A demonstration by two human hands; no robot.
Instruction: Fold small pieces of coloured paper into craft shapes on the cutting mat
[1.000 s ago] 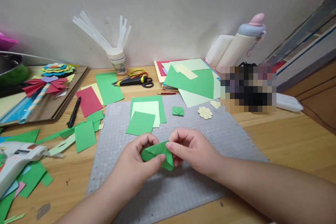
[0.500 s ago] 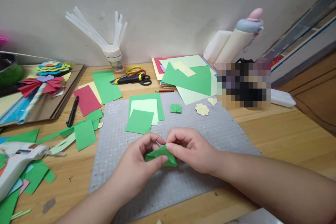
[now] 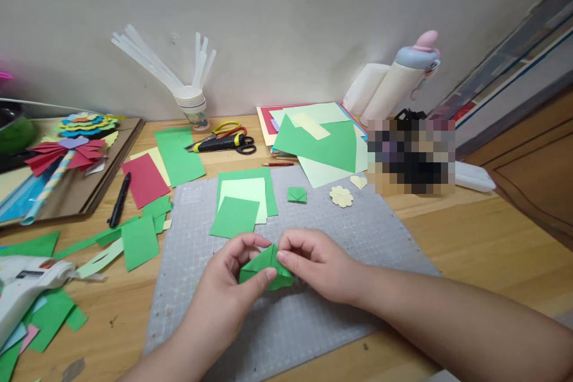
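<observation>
Between my hands is a folded piece of green paper (image 3: pixel 262 262), held just above the grey cutting mat (image 3: pixel 326 340). My left hand (image 3: pixel 233 277) grips its left side, thumb on the front face and fingers behind. At the right edge my right hand (image 3: pixel 316 259) pinches the paper between thumb and curled fingers. A crease runs down from the peak of the paper. Beyond the hands lie a small folded green piece (image 3: pixel 297 194), a cream scalloped flower (image 3: pixel 341 196) and a cream paper heart (image 3: pixel 359 182). Green squares (image 3: pixel 235 216) and a pale green square (image 3: pixel 250 188) overlap on the mat.
A white glue gun (image 3: pixel 27 280) rests among green scraps (image 3: pixel 51 316) at left. Farther back are a black pen (image 3: pixel 119 200), a utility knife (image 3: pixel 219 143), scissors (image 3: pixel 246 145), a cup of white sticks (image 3: pixel 196 110), a paper stack (image 3: pixel 317 143) and a bottle (image 3: pixel 396 80).
The green paper has been turned so its creased face and peak show more. My right fingers have shifted down its right edge. The whole view has tilted slightly upward.
</observation>
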